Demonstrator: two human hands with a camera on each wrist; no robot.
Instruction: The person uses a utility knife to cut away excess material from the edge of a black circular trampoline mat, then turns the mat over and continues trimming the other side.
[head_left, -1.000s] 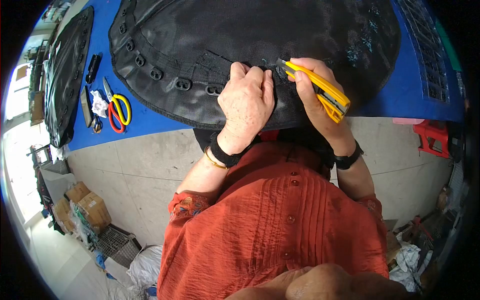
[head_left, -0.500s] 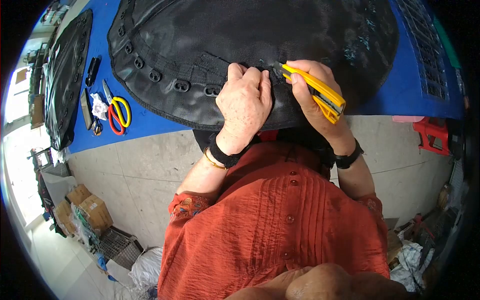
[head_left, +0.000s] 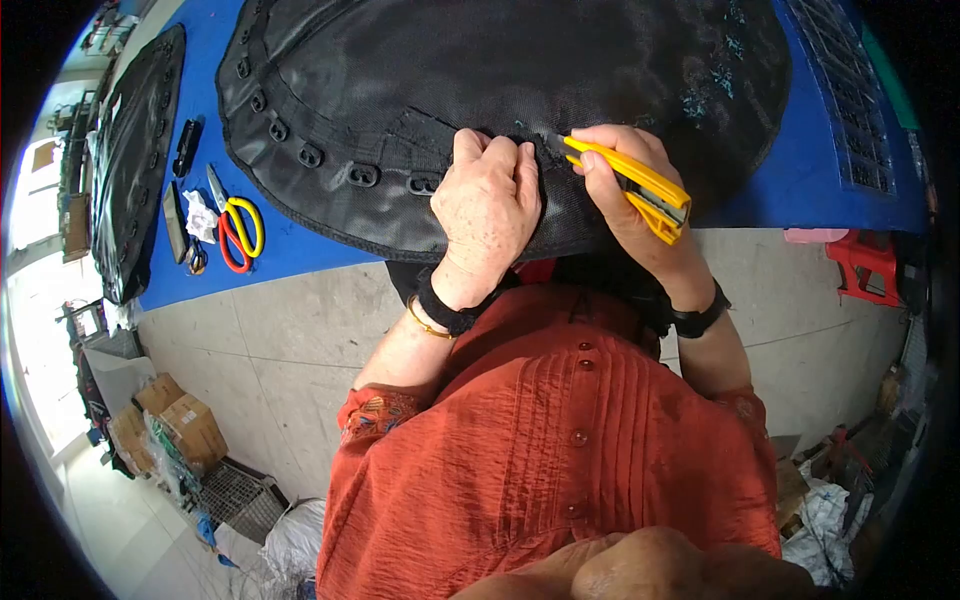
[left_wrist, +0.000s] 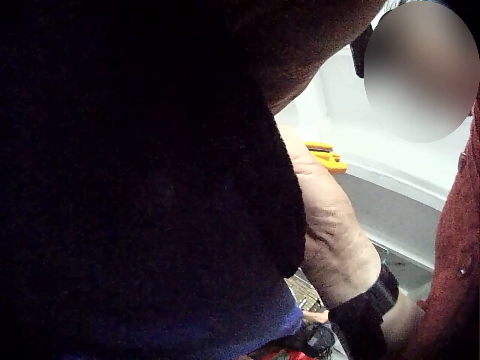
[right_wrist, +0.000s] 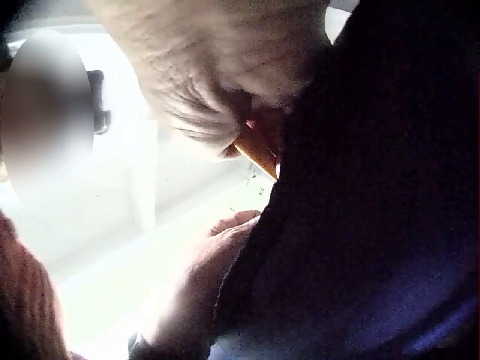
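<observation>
A large black mesh sheet [head_left: 500, 70] with a curved bound edge and a row of small black plastic loops [head_left: 362, 175] lies over the table's front. My left hand [head_left: 490, 200] has its fingers curled on the sheet and pinches a bit of the mesh near a strip seam. Just to its right, my right hand [head_left: 630, 185] grips yellow thread snips [head_left: 640, 180], their grey blade tips right at the mesh beside the left fingertips. In the left wrist view, dark fabric hides most of the work; the snips' yellow end [left_wrist: 330, 161] shows past the right hand.
On the blue table [head_left: 215, 275] at left lie scissors with red and yellow handles [head_left: 240, 230], a black tool [head_left: 186, 148], a crumpled white scrap [head_left: 200, 215] and another black mesh piece [head_left: 135, 150]. A clear plastic sheet [head_left: 840, 100] lies at right, near a red stool [head_left: 865, 270].
The snips and right hand have shifted slightly left and down at the mesh. The black sheet has slid slightly to the left. The left hand keeps its hold in nearly the same place.
</observation>
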